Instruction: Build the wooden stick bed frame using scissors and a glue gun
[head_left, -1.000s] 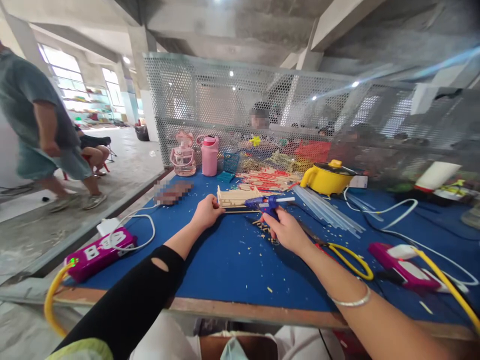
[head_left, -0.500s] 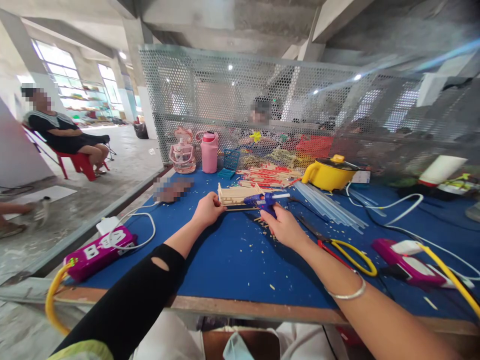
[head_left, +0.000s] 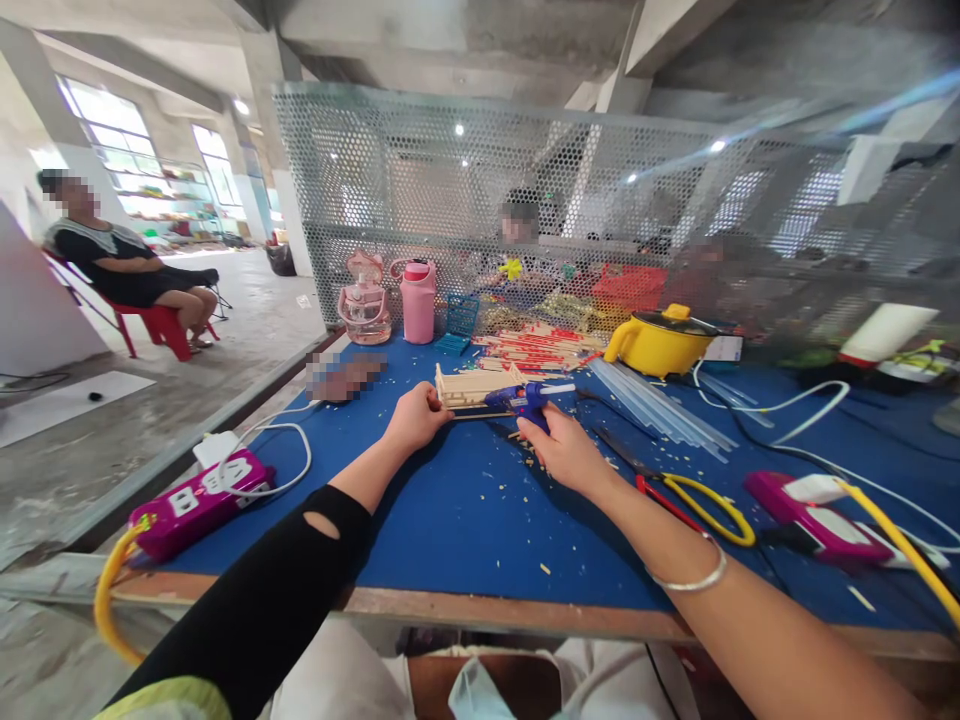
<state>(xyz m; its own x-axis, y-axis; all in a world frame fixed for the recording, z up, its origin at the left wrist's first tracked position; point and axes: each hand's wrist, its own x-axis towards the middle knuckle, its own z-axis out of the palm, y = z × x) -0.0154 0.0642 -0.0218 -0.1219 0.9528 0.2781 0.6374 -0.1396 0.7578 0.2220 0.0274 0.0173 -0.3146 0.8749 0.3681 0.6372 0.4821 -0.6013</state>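
Observation:
A small frame built of pale wooden sticks [head_left: 480,386] is held over the blue table by my left hand [head_left: 417,418], whose fingers pinch its left end. My right hand [head_left: 561,446] is wrapped round the handle of a blue hot glue gun [head_left: 529,398], with a clear glue stick poking out of its back. The gun's nozzle points left and meets the front side of the stick frame; whether it touches I cannot tell. Behind the frame lies a pile of red-tipped wooden sticks [head_left: 536,348]. Small wood scraps are scattered below my right hand.
Scissors with red and yellow handles [head_left: 705,505] and clear glue sticks [head_left: 660,405] lie right. A yellow pot [head_left: 664,342], pink bottle [head_left: 418,305] and clear jug [head_left: 365,308] stand behind. Purple power strips [head_left: 202,502] flank the blue table [head_left: 465,540]. People sit left and beyond the mesh.
The glue gun and my right hand have shifted very slightly left along the stick frame. My left hand keeps its hold. At the far left, a person's foot has gone out of view.

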